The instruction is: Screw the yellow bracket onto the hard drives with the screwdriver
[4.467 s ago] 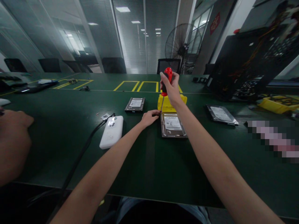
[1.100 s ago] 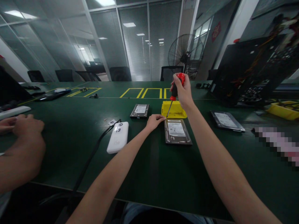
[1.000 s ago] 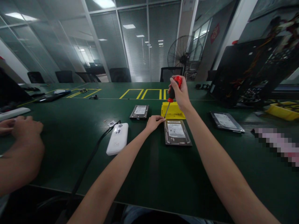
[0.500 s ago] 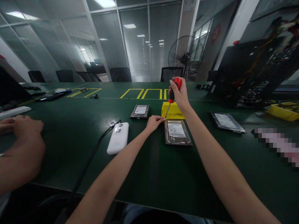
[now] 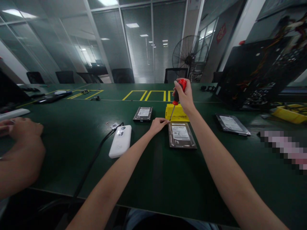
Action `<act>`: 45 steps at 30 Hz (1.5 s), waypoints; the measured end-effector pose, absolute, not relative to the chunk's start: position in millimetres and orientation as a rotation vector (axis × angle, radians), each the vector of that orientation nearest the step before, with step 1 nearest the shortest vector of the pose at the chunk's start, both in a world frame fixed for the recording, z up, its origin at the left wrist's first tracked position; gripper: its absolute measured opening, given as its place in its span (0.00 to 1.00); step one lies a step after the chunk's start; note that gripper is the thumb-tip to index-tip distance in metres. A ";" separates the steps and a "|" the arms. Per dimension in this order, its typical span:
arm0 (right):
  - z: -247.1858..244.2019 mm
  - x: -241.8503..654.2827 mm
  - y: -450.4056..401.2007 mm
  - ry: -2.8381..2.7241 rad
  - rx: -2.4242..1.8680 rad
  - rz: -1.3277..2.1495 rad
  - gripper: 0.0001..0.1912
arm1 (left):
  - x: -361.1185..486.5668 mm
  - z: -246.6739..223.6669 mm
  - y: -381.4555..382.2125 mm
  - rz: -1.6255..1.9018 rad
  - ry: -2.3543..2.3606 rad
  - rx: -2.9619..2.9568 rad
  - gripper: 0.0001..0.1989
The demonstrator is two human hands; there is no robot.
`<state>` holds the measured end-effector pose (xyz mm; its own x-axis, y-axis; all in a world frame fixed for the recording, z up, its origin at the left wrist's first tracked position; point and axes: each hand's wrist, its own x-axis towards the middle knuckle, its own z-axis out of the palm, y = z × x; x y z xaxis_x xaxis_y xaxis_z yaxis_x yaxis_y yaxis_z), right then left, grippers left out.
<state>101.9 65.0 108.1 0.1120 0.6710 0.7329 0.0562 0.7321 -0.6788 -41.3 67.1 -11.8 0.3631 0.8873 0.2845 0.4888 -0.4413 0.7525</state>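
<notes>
My right hand (image 5: 184,94) is wrapped round the red and black handle of a screwdriver (image 5: 176,99), which points down and slightly left. The screwdriver's tip meets the fingertips of my left hand (image 5: 158,125) at the upper left corner of a hard drive (image 5: 181,134). Those left fingers are pinched together; whatever is between them is too small to make out. Directly behind the drive stands a yellow bin (image 5: 176,112). Another hard drive (image 5: 143,113) lies behind and left of my left hand.
A white power bank (image 5: 120,141) with a black cable lies left of my left forearm. At the far left are another person's hands (image 5: 26,129). On the right are a third drive (image 5: 232,124), a yellow tray (image 5: 291,114) and an open computer case (image 5: 254,73).
The view has shifted very slightly. Both hands and the screwdriver keep their places at the drive's corner.
</notes>
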 end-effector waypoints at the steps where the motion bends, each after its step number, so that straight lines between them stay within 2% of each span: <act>1: 108.0 101.8 65.6 -1.400 -0.646 0.500 0.18 | -41.2 -12.0 67.3 0.928 1.187 2.068 0.14; 33: 105.9 97.2 63.0 -1.403 -0.640 0.530 0.15 | -43.4 -23.5 77.2 0.997 1.076 2.047 0.16; 45: 103.2 97.8 67.8 -1.427 -0.636 0.521 0.18 | -44.0 -17.8 72.8 0.957 1.086 2.050 0.15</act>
